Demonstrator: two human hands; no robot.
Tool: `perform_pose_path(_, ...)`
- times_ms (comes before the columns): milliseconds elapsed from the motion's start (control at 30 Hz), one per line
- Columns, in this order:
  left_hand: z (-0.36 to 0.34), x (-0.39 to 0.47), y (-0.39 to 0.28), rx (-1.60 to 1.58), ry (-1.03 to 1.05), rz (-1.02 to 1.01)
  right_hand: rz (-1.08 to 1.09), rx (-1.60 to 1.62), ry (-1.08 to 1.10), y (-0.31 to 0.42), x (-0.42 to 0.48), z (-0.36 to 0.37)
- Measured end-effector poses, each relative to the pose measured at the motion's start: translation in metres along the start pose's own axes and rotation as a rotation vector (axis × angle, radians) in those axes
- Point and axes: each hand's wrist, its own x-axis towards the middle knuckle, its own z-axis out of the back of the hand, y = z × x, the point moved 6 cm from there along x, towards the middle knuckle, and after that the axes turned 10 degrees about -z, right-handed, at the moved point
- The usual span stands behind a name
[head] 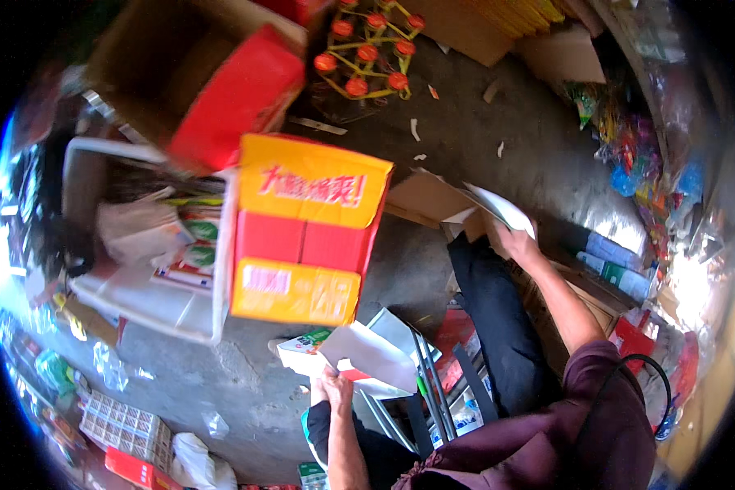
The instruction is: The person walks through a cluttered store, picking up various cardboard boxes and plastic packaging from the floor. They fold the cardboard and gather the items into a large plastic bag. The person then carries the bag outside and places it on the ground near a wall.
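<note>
My left hand (pixel 335 389) grips folded white paperboard cartons (pixel 367 358), one with green and red print. My right hand (pixel 519 242) is closed on the edge of a white card sheet (pixel 502 205). Brown cardboard (pixel 425 196) lies around and beneath that sheet, beside my right knee. Left of centre, a yellow and red printed carton (pixel 309 233) stands against a white plastic bin (pixel 223 263), which holds folded paper and printed packaging. Metal tubes (pixel 432 386) show between my legs, near the cartons in my left hand.
A large open cardboard box (pixel 153 67) with a red flap stands at upper left. Strung red ornaments (pixel 367 52) are near the top. Paper scraps (pixel 414 130) dot the floor. Plastic packaging (pixel 631 147) piles up at right; a red box (pixel 138 468) lies at lower left.
</note>
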Motion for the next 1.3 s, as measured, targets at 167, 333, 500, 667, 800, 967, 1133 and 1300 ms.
perform_pose_path(167,-0.021,-0.055,-0.082,0.606,-0.234,0.007,0.184,-0.178,0.018,0.121,-0.055,0.061)
perform_pose_path(333,-0.010,-0.093,-0.118,0.464,-0.486,-0.067,0.254,-0.200,0.215,0.219,-0.151,0.076)
perform_pose_path(500,0.036,-0.142,-0.165,0.189,-0.652,-0.378,0.656,-0.293,0.330,0.307,-0.227,0.096)
perform_pose_path(667,0.163,-0.201,-0.193,0.260,-0.844,-0.502,0.728,-0.050,0.196,0.423,-0.227,0.117)
perform_pose_path(800,0.268,-0.241,-0.179,0.200,-0.943,-0.399,0.813,0.014,0.169,0.514,-0.234,0.103)
perform_pose_path(967,0.362,-0.319,-0.141,0.045,-1.067,-0.336,1.145,-0.006,-0.044,0.636,-0.291,0.056)
perform_pose_path(1133,0.395,-0.379,-0.138,0.083,-1.116,-0.035,0.777,0.515,0.393,0.749,-0.318,0.005)
perform_pose_path(1300,0.407,-0.392,-0.174,0.106,-1.235,-0.046,0.808,0.347,0.362,0.844,-0.371,-0.003)
